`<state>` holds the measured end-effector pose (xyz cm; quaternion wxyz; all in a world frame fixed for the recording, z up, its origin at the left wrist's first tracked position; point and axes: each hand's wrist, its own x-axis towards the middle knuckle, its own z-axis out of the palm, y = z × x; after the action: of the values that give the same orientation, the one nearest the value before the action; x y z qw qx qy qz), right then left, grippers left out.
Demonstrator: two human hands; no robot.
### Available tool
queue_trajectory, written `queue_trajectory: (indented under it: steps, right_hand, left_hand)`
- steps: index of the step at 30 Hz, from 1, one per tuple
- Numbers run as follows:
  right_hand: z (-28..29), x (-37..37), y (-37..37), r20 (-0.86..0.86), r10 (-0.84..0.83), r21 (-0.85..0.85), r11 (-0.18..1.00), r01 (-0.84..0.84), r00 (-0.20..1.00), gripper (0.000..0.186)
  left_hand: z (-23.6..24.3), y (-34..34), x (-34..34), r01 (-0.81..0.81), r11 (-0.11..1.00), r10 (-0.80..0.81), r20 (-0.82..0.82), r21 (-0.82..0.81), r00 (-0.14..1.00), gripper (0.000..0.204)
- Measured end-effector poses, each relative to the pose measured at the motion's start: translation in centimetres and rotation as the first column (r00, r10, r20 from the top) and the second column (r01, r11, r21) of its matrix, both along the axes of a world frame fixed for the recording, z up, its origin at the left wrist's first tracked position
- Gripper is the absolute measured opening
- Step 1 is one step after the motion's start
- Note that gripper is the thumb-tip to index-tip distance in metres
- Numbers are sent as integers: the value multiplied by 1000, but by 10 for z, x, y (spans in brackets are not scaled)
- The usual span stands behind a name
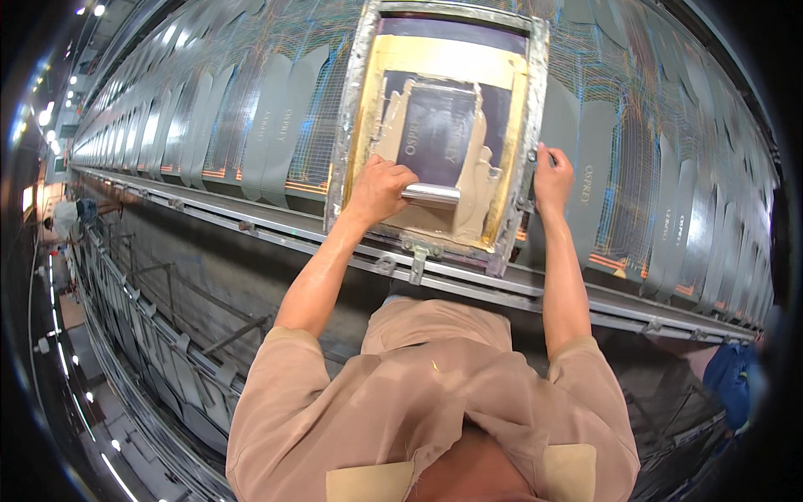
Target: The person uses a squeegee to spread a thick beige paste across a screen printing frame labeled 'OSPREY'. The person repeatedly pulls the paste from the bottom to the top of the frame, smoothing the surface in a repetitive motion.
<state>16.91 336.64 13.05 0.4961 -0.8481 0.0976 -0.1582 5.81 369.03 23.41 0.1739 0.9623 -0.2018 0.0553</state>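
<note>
My frame point(348, 117) is mottled silver-grey; inside it, yellow tape point(452, 63) borders purple-black mesh point(500, 125) smeared with beige ink point(477, 180), my handle point(433, 193) silver. Beside it, I see grey pieces point(284, 121) on a worktop point(324, 125) lined blue and orange.

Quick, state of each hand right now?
Left hand: closed, holding the metal squeegee.
Right hand: curled beside the screen frame; whether it grips cannot be told.

Silvery-framed screen point(534, 92), slightly askew, beige paste point(479, 182) smeared inside — a squeegee point(432, 193), seemingly metal, crosswise near its lower end.
</note>
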Motion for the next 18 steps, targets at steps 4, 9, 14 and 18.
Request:
queue_trajectory:
  steps: [4, 9, 14, 18]
  right_hand:
    - [6, -2, 29, -85, -27, 23, 999, 29, 996, 35]
    - [8, 3, 20, -175, -41, -58, 998, 31, 984, 34]
    - [-5, 7, 18, -277, -49, -170, 985, 1, 960, 34]
    - [29, 14, 22, -271, -21, -665, 727, -171, 962, 31]
  left_hand:
    - [-5, 25, -28, 53, 996, -48, 71, -78, 996, 27]
    - [-19, 20, -50, 99, 995, -101, -99, -28, 990, 32]
    - [-18, 26, -3, 107, 991, -117, -133, -79, 984, 27]
    - [-24, 30, 84, 95, 994, -97, -55, -45, 994, 18]
